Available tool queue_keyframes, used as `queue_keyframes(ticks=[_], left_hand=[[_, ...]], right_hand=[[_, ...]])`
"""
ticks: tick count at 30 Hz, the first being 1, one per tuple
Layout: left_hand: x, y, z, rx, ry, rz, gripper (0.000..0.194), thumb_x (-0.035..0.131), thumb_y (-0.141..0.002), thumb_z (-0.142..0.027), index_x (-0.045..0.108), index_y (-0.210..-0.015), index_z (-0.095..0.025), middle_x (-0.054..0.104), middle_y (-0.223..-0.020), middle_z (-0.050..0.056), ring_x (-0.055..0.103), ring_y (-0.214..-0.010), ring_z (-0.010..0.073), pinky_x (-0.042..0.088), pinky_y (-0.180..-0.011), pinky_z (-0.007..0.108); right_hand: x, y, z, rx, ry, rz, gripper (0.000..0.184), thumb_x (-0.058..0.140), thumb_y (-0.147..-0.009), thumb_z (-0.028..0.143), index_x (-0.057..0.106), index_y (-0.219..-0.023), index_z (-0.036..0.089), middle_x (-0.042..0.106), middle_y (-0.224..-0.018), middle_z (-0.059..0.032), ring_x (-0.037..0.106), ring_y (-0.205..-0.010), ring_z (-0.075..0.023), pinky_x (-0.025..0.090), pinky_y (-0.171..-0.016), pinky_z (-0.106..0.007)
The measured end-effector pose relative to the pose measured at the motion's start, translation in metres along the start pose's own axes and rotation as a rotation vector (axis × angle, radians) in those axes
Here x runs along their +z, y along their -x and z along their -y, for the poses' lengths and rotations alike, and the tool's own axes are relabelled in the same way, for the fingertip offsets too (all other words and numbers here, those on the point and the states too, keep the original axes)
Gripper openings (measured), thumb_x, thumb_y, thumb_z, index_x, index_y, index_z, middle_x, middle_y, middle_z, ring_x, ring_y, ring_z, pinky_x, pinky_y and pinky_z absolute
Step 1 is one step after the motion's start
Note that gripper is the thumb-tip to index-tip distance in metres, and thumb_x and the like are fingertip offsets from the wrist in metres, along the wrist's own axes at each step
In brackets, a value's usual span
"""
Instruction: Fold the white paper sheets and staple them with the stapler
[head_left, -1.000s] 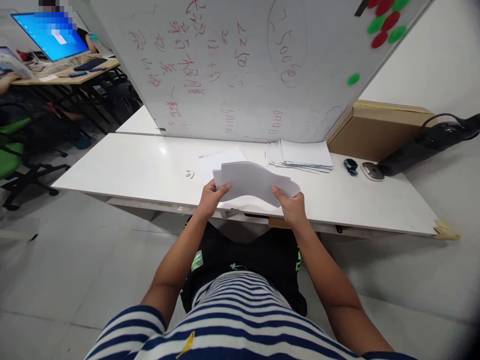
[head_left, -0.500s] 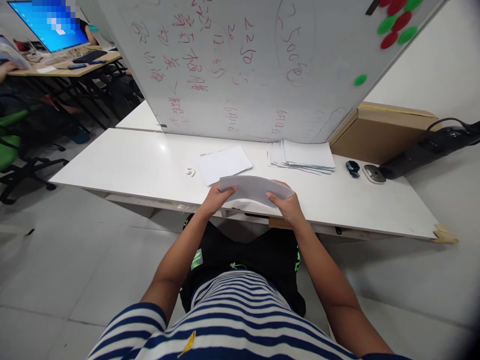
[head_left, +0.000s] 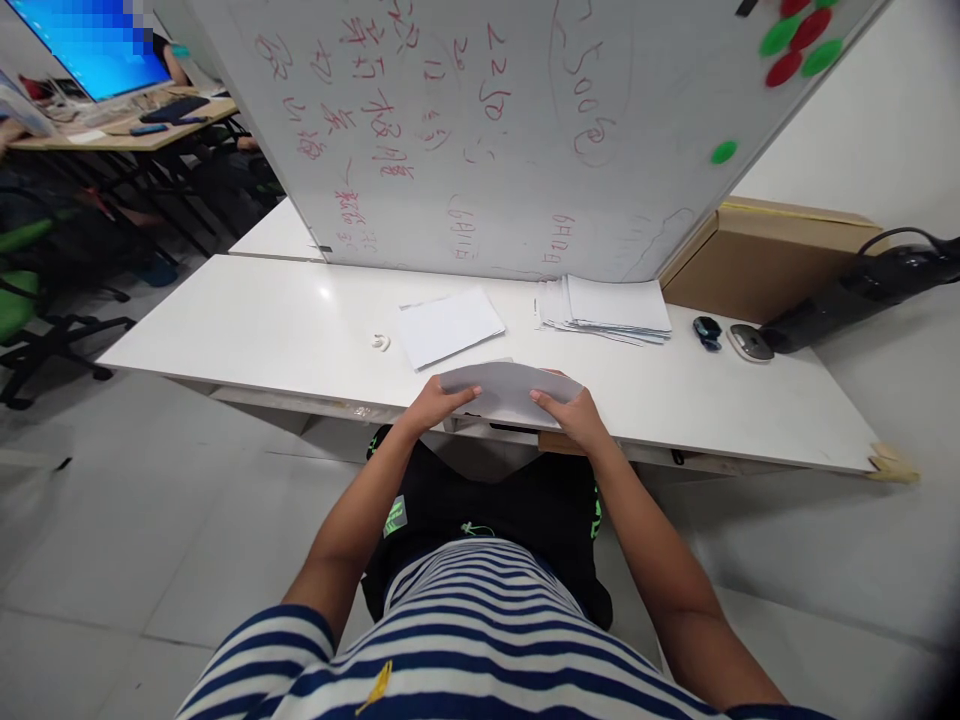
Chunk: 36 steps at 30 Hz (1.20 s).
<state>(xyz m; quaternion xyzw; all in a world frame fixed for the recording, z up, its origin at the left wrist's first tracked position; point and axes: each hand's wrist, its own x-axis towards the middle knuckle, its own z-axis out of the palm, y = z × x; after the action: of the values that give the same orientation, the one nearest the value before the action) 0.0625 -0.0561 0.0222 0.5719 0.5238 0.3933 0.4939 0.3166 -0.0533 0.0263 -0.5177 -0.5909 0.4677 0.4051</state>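
Note:
My left hand and my right hand grip opposite ends of some paper, which is bowed upward in the middle above the front edge of the white desk. Both thumbs press on the near face; the other fingers are mostly hidden behind it. How many sheets I hold, I cannot tell. Just beyond my left hand lies a flat pile of white paper. Farther right, a thicker, uneven stack of paper rests against the foot of the whiteboard.
A whiteboard with red writing stands along the desk's back. White earphones lie at left; a watch, a mouse, a black bottle and a cardboard box are at right. Another person's arm shows far left.
The paper's middle has gone from sagging along its lower edge to arching upward, and it sits slightly lower. A light edge now shows behind it. Both hands keep their hold.

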Motion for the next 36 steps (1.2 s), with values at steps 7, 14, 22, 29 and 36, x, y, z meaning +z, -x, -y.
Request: queue_keyframes(ticks=[7,14,22,29,36], left_hand=[[0.013,0.002,-0.006,0.149,-0.032,-0.121,0.035,0.062,-0.08,-0.048,0.068,-0.097,-0.018,0.07,-0.098,0.003,0.063,-0.093,0.0239,0.052,-0.079,0.035],[0.031,0.009,0.002,0.094,-0.012,-0.186,0.037,0.061,-0.08,-0.048,0.068,-0.098,-0.016,0.069,-0.094,0.004,0.063,-0.093,0.0252,0.051,-0.079,0.036],[0.033,0.008,0.0,0.08,0.033,-0.263,0.036,0.061,-0.08,-0.047,0.069,-0.097,-0.016,0.07,-0.098,0.005,0.061,-0.099,0.0253,0.049,-0.085,0.036],[0.027,0.016,-0.004,0.062,-0.058,-0.138,0.033,0.059,-0.081,-0.049,0.07,-0.089,-0.019,0.07,-0.086,0.001,0.063,-0.085,0.0237,0.05,-0.078,0.036],[0.031,0.02,-0.031,0.047,-0.033,0.122,0.041,0.06,-0.082,-0.048,0.065,-0.109,-0.019,0.068,-0.109,0.006,0.062,-0.101,0.0258,0.05,-0.085,0.036]], right_hand=[[0.01,0.007,0.002,0.031,-0.017,-0.133,0.038,0.065,-0.075,0.047,0.07,-0.093,0.015,0.07,-0.095,-0.0078,0.063,-0.091,-0.0245,0.048,-0.079,-0.036],[0.019,0.008,-0.007,0.057,0.036,-0.177,0.039,0.059,-0.077,0.05,0.069,-0.092,0.015,0.069,-0.087,-0.0056,0.061,-0.083,-0.0234,0.048,-0.075,-0.035],[0.013,0.014,-0.009,0.022,0.027,-0.172,0.042,0.06,-0.077,0.048,0.066,-0.107,0.018,0.068,-0.099,-0.0055,0.061,-0.091,-0.0235,0.048,-0.083,-0.036],[0.012,0.03,-0.032,0.161,-0.031,-0.171,0.043,0.066,-0.074,0.047,0.067,-0.103,0.015,0.07,-0.096,-0.0084,0.061,-0.1,-0.0267,0.048,-0.087,-0.039],[-0.01,0.065,-0.041,0.244,0.009,-0.277,0.041,0.069,-0.072,0.047,0.069,-0.098,0.015,0.07,-0.104,-0.0106,0.063,-0.103,-0.0278,0.047,-0.093,-0.04]])
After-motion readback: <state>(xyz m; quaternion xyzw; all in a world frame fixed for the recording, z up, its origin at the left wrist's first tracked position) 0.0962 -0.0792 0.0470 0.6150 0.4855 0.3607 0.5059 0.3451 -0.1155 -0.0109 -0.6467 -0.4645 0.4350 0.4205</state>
